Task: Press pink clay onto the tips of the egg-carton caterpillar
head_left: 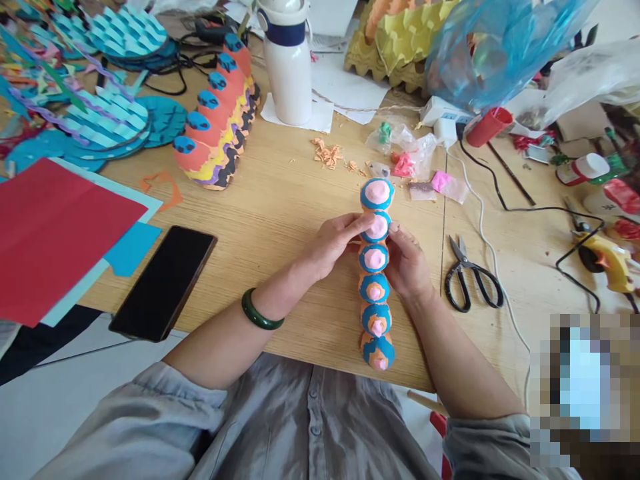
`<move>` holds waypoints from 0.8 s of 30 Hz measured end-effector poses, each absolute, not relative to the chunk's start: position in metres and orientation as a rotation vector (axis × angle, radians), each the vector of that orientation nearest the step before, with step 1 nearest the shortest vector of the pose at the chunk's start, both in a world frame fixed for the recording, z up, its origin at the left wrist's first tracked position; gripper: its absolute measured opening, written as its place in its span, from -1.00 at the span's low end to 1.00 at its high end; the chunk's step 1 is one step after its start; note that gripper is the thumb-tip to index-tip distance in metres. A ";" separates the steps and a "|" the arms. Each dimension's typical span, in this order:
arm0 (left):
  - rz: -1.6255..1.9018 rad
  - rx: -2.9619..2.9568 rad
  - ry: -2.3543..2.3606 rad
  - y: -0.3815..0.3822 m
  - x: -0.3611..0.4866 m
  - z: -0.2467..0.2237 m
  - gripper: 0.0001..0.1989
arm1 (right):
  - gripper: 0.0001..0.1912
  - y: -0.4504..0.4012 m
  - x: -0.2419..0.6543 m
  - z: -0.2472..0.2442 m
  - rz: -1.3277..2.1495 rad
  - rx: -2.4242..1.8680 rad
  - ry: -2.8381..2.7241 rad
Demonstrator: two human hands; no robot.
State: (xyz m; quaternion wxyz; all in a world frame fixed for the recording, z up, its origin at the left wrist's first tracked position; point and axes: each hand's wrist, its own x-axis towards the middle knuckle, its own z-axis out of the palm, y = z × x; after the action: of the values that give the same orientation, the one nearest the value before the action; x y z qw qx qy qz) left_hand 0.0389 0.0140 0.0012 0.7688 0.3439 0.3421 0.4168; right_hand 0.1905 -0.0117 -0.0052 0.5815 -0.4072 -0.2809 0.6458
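A strip of several egg-carton cups (374,290) lies in front of me, pointing away from the table's near edge. Orange and blue modelling clay covers it, with pink clay on each cup top; the pink patches are wider on the far cups. My left hand (333,247) grips it from the left, thumb and finger at the pink top of the second cup from the far end. From the right, my right hand (407,260) holds the same strip, its fingers partly hidden behind it. Small clear bags of pink clay (403,164) lie just beyond.
Black-handled scissors (467,273) and a white cable lie at right. A phone (163,283) and red paper (70,233) are at left. Farther back stand a painted egg-carton piece (220,117), a white bottle (287,73) and yellow egg trays (407,37). Orange scraps (328,153) are scattered mid-table.
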 end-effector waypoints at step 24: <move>1.032 1.081 0.766 0.023 0.033 -0.007 -0.18 | -0.75 -0.011 0.194 -0.009 1.402 -1.008 -0.663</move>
State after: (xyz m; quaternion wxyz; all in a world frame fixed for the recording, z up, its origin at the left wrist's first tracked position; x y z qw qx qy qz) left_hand 0.0333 0.0232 -0.0066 0.6677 0.4793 0.3395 0.4574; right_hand 0.1935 -0.0113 -0.0094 0.6019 -0.4352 -0.2863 0.6053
